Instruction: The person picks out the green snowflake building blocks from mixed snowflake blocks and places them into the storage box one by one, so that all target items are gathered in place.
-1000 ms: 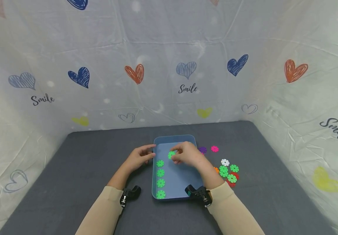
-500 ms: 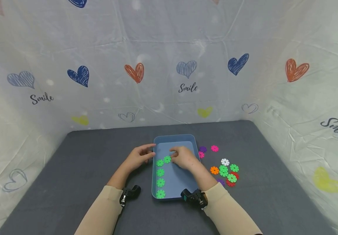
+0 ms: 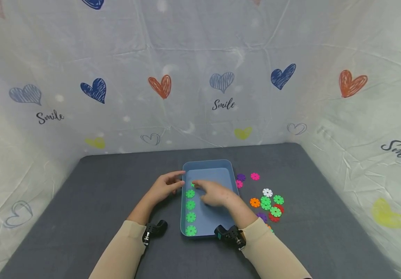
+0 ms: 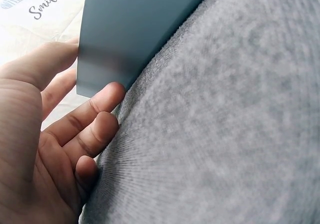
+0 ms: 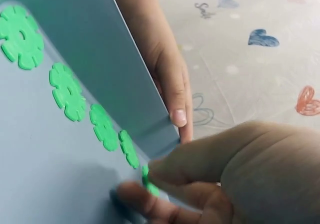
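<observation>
Head view, left hand (image 3: 165,185) relaxed against the blue tray (image 3: 212,219), right hand (image 3: 215,193) with thumb and forefinger apart, fingertip on a green disc (image 3: 192,185) inside, left wrist view, fingertips at the outer wall, right wrist view, four more discs (image 5: 61,87) along the inner wall

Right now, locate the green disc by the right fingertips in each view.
Head: below centre, green disc at its column's far end, in the blue tray.
Left wrist: not in it.
Right wrist: green disc, lower middle, partly behind right hand.
Shared landmark: left hand, at the tray's wall.
</observation>
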